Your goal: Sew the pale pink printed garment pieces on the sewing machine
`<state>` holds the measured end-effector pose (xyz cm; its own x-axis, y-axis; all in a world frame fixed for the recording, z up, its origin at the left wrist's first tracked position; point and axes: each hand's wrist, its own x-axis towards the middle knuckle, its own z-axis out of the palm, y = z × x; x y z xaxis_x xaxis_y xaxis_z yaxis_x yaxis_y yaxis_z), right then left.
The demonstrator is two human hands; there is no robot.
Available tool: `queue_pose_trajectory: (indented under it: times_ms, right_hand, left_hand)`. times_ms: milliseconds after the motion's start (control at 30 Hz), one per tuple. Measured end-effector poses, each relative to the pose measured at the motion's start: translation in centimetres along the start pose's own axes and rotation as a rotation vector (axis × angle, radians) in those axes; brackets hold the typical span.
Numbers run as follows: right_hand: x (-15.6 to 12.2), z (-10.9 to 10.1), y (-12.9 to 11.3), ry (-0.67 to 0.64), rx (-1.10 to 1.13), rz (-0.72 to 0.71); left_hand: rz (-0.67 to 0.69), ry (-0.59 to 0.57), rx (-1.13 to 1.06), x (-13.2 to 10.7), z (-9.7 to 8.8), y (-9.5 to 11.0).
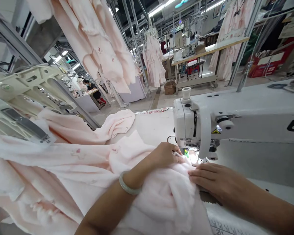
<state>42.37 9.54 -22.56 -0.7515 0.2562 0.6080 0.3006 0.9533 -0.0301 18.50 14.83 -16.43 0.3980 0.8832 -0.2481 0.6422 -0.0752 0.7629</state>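
Observation:
A pale pink fleecy garment (152, 176) is bunched across the sewing table, with one edge by the needle area of a white sewing machine (188, 120). My left hand (168, 154) pinches the cloth just left of the presser foot, which is partly hidden in glare. On the right of the foot, my right hand (210, 178) is closed with its fingertips on the garment's edge. Its thumb is hidden beneath. A bangle (128, 184) circles my left wrist. More pink cloth (115, 124) lies behind on the table.
Pink garment pieces (95, 42) hang overhead at the left, beside a cream plastic frame (29, 85). Metal poles stand around the table. Farther back are a wooden-edged workbench (210, 50), a cardboard box (170, 87), red crates (266, 65) and a seated person (93, 89).

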Motion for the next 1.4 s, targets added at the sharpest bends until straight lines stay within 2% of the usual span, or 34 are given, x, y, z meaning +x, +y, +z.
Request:
queue_pose_trajectory:
  times_ms: [167,400,633,833,1000,1100,1233,1400]
  right_hand:
    - [0.2,-0.6,-1.7,0.023,-0.005,-0.023]
    - [0.3,-1.3,-0.6,0.066,-0.065,-0.032]
    - [-0.1,-0.2,0.3,0.051,-0.146,-0.038]
    - [-1.5,0.8,1.1,-0.035,-0.197,-0.001]
    - [-1.5,0.9,1.1,-0.064,-0.207,0.004]
    - [-1.4,1.0,1.2,-0.055,-0.212,-0.01]
    - [-1.6,1.2,1.5,-0.06,-0.208,-0.023]
    - [-1.5,1.3,1.3,-0.053,-0.226,-0.008]
  left_hand:
    - [-0.014,-0.022,0.047,-1.6,0.5,-0.3]
    - [-0.024,0.024,0.171,-1.2,1.1,0.0]
    - [0.003,0.046,0.272,-1.0,1.6,0.3]
    - [0.036,0.096,0.354,-1.3,2.0,0.4]
    - [0.105,0.111,0.416,-1.3,1.9,0.5]
    - [0.059,0.096,0.465,-1.3,2.0,0.6]
    - [-0.049,0.159,0.542,-1.4,2.8,0.3]
    - [-0.084,0.221,0.517,-1.5,3.9,-0.1]
